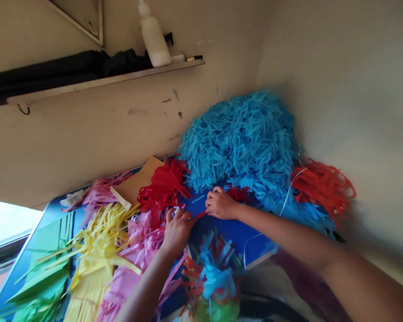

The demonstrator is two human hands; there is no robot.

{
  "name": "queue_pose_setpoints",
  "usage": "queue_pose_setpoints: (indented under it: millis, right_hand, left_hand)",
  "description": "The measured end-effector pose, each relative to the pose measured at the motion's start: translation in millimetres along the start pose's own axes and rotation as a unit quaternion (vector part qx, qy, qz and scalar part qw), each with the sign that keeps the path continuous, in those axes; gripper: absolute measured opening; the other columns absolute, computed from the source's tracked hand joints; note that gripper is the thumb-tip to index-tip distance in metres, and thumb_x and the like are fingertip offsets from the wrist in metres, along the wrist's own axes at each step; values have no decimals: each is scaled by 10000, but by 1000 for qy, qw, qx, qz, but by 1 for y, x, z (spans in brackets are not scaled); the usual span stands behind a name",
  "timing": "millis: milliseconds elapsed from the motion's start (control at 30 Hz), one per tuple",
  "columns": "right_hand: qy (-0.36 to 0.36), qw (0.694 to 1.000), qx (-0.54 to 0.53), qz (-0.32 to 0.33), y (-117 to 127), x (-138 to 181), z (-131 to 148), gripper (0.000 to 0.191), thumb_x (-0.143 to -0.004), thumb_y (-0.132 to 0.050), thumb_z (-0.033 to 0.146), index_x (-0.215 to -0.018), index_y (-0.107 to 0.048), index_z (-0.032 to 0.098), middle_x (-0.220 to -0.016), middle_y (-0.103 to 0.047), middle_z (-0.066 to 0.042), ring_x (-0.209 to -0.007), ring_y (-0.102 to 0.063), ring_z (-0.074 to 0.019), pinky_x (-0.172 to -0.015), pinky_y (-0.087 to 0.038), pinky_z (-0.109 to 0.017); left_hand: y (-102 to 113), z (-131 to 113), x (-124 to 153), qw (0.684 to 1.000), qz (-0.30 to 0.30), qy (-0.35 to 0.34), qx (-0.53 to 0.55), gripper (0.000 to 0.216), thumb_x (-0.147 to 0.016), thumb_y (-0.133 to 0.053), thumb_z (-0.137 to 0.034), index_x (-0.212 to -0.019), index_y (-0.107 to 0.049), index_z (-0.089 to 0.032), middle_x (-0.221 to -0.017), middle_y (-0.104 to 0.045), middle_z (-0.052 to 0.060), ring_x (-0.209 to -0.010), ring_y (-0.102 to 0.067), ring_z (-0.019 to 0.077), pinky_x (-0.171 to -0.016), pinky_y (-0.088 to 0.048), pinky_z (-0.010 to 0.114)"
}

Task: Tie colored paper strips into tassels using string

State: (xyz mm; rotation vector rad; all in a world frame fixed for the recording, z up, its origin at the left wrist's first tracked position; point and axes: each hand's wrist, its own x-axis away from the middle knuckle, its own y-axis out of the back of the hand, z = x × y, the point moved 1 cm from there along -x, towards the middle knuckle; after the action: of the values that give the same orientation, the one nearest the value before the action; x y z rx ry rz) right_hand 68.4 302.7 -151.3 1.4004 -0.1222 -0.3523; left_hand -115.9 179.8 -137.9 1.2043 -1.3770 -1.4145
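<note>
1. Hands pinch a thin red paper strip (pixel 200 214) on the blue tabletop (pixel 235 232): left hand (pixel 177 228) and right hand (pixel 220 204) closed on its ends
2. Strip's middle too small to make out

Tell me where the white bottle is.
In the head view, the white bottle stands at upper centre on the wall shelf, just right of the dark bundle lying along it.
</note>
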Motion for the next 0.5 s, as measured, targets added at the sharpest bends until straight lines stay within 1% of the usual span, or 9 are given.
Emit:
queue_pose_setpoints:
  millis: [67, 133, 200, 267, 367, 433, 500]
  right_hand:
    - [33, 999, 9, -5, -3, -3, 3, 223, -945, -525, 224, -845, -725, 222, -939, -705, -59, -1040, -487, -227, -956, -244, -442]
    - [45, 999, 17, -11, -7, -7, 4, 286, -956, -465, 169, -823, -716, 201, -919, -698, -74, -1004, -487, -217, -947, -254, -427]
    - [40, 999, 24, -18, -11, -11, 2, 264, -944, -475, 181, -830, -712, 183, -919, -694, -88, -976, -493, -219, -927, -269, -421]
    - [21, 999, 27, -24, -13, -14, 0, 204, -911, -532, 226, -830, -712, 173, -904, -695, -88, -944, -506, -224, -901, -281, -423]
    - [-10, 999, 25, -28, -14, -15, -4, 142, -854, -597, 244, -797, -712, 181, -851, -698, -62, -895, -522, -214, -855, -295, -404]
    - [-21, 999, 22, -31, -13, -14, -3, 132, -842, -608, 239, -772, -709, 191, -820, -694, -51, -877, -525, -208, -841, -298, -394]
    - [-26, 999, 23, -38, -13, -13, 1, 127, -851, -613, 259, -797, -708, 193, -852, -693, -58, -909, -522, -219, -856, -295, -404]
  left_hand:
    - [0, -3, -1, 1000, -7, -13, -4, 262, -893, -504, -167, -943, -728, -293, -972, -728, 59, -1013, -578, 275, -1023, -286, 504]
    - [-2, -5, -2, 1000, -19, -18, -6, 242, -905, -497, -200, -927, -727, -273, -947, -729, 61, -1018, -577, 273, -1036, -275, 508]
    - [-4, -6, -3, 999, -37, -12, -9, 226, -918, -501, -259, -921, -727, -259, -939, -728, 64, -1030, -576, 277, -1036, -273, 512]
    - [-6, -7, -4, 998, -56, -1, -10, 218, -920, -515, -298, -922, -728, -251, -943, -729, 65, -1023, -582, 276, -1021, -285, 511]
    - [-10, -6, -5, 997, -77, 12, -11, 205, -917, -527, -287, -924, -730, -258, -942, -732, 57, -1008, -589, 265, -1004, -299, 497]
    - [-13, -5, -4, 996, -87, 20, -12, 221, -922, -512, -263, -909, -732, -263, -937, -732, 59, -1015, -587, 264, -1009, -292, 496]
    - [-16, -5, -4, 995, -94, 29, -11, 242, -926, -497, -243, -884, -734, -262, -917, -734, 62, -1012, -587, 266, -1015, -281, 500]
